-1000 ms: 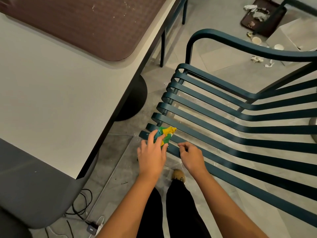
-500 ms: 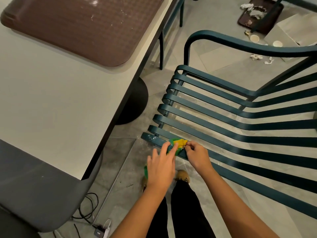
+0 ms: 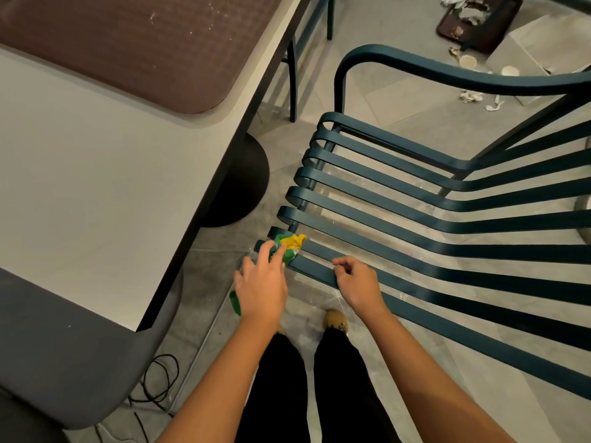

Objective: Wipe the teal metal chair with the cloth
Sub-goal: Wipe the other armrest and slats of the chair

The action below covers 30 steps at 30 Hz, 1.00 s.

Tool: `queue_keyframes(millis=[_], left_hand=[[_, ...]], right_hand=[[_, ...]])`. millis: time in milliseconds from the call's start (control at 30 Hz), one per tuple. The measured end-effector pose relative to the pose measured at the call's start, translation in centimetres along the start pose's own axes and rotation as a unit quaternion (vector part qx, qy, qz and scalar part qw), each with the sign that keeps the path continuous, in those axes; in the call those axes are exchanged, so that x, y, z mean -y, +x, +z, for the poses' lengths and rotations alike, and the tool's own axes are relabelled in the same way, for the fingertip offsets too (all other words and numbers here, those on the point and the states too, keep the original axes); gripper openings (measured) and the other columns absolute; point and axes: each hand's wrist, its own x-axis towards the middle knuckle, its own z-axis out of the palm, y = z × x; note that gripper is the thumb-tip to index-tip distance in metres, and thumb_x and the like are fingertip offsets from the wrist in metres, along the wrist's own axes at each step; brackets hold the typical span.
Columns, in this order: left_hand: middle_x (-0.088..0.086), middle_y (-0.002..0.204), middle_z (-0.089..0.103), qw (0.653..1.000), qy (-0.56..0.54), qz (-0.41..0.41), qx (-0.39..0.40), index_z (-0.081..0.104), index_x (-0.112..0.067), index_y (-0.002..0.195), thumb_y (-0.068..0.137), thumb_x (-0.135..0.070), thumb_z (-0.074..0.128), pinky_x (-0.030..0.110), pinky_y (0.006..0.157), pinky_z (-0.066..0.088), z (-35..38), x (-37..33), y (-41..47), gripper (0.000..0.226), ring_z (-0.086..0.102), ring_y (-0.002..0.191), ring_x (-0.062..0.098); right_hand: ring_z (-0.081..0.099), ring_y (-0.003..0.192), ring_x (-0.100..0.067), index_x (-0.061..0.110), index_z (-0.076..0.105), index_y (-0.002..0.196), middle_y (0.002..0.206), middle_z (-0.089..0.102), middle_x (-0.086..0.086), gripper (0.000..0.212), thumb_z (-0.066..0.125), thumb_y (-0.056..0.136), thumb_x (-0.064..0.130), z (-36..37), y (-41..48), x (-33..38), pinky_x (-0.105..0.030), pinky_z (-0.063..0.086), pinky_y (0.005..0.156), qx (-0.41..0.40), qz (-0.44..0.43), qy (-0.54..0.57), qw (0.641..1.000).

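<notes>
The teal metal chair (image 3: 415,215) with long flat slats fills the right half of the view, its armrest arching across the top right. A crumpled green and yellow cloth (image 3: 289,246) lies on the front ends of the two nearest slats. My left hand (image 3: 262,286) presses on the cloth with its fingers spread over it, and a green end of the cloth hangs below the palm. My right hand (image 3: 356,282) rests on the nearest slat a little to the right, fingers curled around the slat's edge.
A pale table (image 3: 96,187) with a brown mat (image 3: 128,43) stands close on the left, its black round base (image 3: 243,183) beside the chair's front. A grey chair back (image 3: 64,346) is at lower left. Cables lie on the floor. A tray and litter sit far right.
My left hand slid the cloth left along the slat ends, toward the chair's front edge. My right hand let go of the cloth and moved right onto the nearest slat.
</notes>
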Motion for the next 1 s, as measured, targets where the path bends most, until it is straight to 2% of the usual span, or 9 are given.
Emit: queue_keyframes(millis=[200,267,333,533,600,667,733,933,1000], left_hand=[[-0.007,0.144,0.03,0.999,-0.027,0.038,-0.015,0.034,-0.03,0.138,0.096,-0.027,0.039,0.029,0.085,0.037,-1.1,-0.6,-0.3,0.043,0.044,0.113,0.018],[-0.004,0.143,0.031,0.995,-0.037,0.092,-0.004,0.029,-0.034,0.14,0.095,-0.026,0.042,0.029,0.088,0.037,-0.8,-2.1,-1.3,0.047,0.044,0.113,0.019],[-0.001,0.142,0.035,0.99,-0.022,0.134,0.026,0.029,-0.035,0.139,0.092,-0.022,0.048,0.035,0.09,0.041,0.1,-3.7,-2.6,0.052,0.048,0.111,0.024],[0.002,0.116,0.064,0.983,0.094,0.15,0.051,0.061,-0.03,0.116,0.05,-0.021,0.084,0.032,0.053,0.049,1.9,-5.0,-3.5,0.07,0.064,0.073,0.025],[0.003,0.125,0.059,0.986,0.087,0.137,0.035,0.056,-0.029,0.123,0.058,-0.018,0.08,0.034,0.059,0.051,1.5,-4.4,-3.3,0.07,0.063,0.081,0.027],[0.004,0.147,0.031,0.991,0.078,0.103,0.034,0.029,-0.028,0.141,0.083,-0.012,0.058,0.038,0.082,0.047,1.5,-3.6,-2.7,0.067,0.051,0.109,0.031],[0.003,0.152,0.013,0.994,0.069,0.077,0.037,0.011,-0.028,0.145,0.093,-0.012,0.041,0.038,0.094,0.039,1.2,-2.4,-2.1,0.062,0.038,0.122,0.03],[0.0,0.147,0.022,0.999,0.032,0.013,0.008,0.02,-0.029,0.143,0.096,-0.021,0.038,0.037,0.093,0.041,0.1,0.1,0.0,0.051,0.042,0.117,0.025],[-0.002,0.146,0.025,1.0,0.014,0.012,0.011,0.025,-0.029,0.142,0.096,-0.022,0.038,0.037,0.092,0.041,-0.1,0.4,0.4,0.048,0.043,0.116,0.025]], right_hand=[[0.048,0.063,-0.011,0.008,0.06,0.114,0.109,0.063,-0.01,0.027,0.041,0.095,0.01,-0.3,0.4,-0.1,-0.018,0.038,0.053,0.001,0.013,0.02,1.0],[0.05,0.074,-0.014,0.006,0.061,0.113,0.102,0.063,-0.01,0.028,0.04,0.095,0.011,-0.5,0.6,-0.1,-0.019,0.042,0.058,-0.013,0.03,0.052,0.998],[0.051,0.084,-0.016,0.005,0.06,0.111,0.102,0.062,-0.01,0.027,0.039,0.095,0.012,-0.9,0.8,-0.1,-0.026,0.043,0.073,-0.034,0.053,0.103,0.993],[0.055,0.092,-0.02,0.006,0.056,0.118,0.107,0.059,-0.012,0.03,0.036,0.096,0.011,-1.3,1.2,-0.8,-0.032,0.046,0.085,-0.065,0.1,0.173,0.978],[0.056,0.09,-0.02,0.005,0.054,0.118,0.103,0.057,-0.011,0.029,0.036,0.096,0.01,-1.3,1.2,-0.8,-0.032,0.045,0.085,-0.061,0.103,0.188,0.975],[0.055,0.086,-0.02,0.004,0.054,0.118,0.098,0.056,-0.011,0.029,0.036,0.096,0.009,-1.4,1.2,-0.8,-0.032,0.045,0.085,-0.057,0.099,0.198,0.974],[0.055,0.084,-0.02,0.004,0.054,0.117,0.096,0.056,-0.011,0.028,0.036,0.096,0.01,-1.4,1.1,-0.7,-0.034,0.046,0.087,-0.054,0.095,0.197,0.974],[0.055,0.086,-0.02,0.006,0.055,0.116,0.096,0.057,-0.009,0.027,0.038,0.096,0.013,-1.1,1.0,-0.6,-0.031,0.045,0.08,-0.054,0.085,0.177,0.979],[0.054,0.082,-0.02,0.007,0.056,0.117,0.094,0.057,-0.007,0.028,0.038,0.096,0.014,-1.0,0.9,-0.5,-0.035,0.047,0.081,-0.052,0.077,0.159,0.983]])
